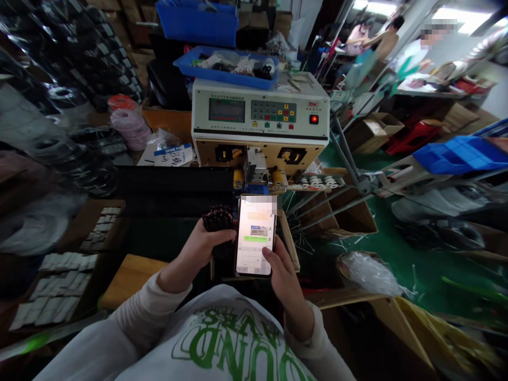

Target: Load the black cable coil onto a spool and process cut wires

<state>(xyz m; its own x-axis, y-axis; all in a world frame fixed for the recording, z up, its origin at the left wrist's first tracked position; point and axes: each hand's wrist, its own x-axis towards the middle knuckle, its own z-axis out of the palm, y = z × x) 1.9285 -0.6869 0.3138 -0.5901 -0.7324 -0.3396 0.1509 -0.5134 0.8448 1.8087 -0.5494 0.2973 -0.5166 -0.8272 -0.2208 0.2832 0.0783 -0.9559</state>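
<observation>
My left hand [202,246] is closed round a bundle of short dark wire pieces [217,218], held upright in front of my chest. My right hand [282,272] grips a lit smartphone [255,235] from below, the thumb resting on its right edge; the screen shows a chat with a green bubble. Both hands hover just in front of a beige wire-cutting machine [260,119] with a display, a keypad and a red lit button [314,119]. Yellow rollers [238,179] sit at the machine's front, just beyond the phone.
A blue tray [226,66] of parts sits on the machine. Pink wire spools [129,124] and black coils lie at left, white labelled pieces [59,286] in boxes at lower left. Cardboard boxes, a plastic bag [369,272] and blue bins [460,153] stand on the green floor at right. People work far behind.
</observation>
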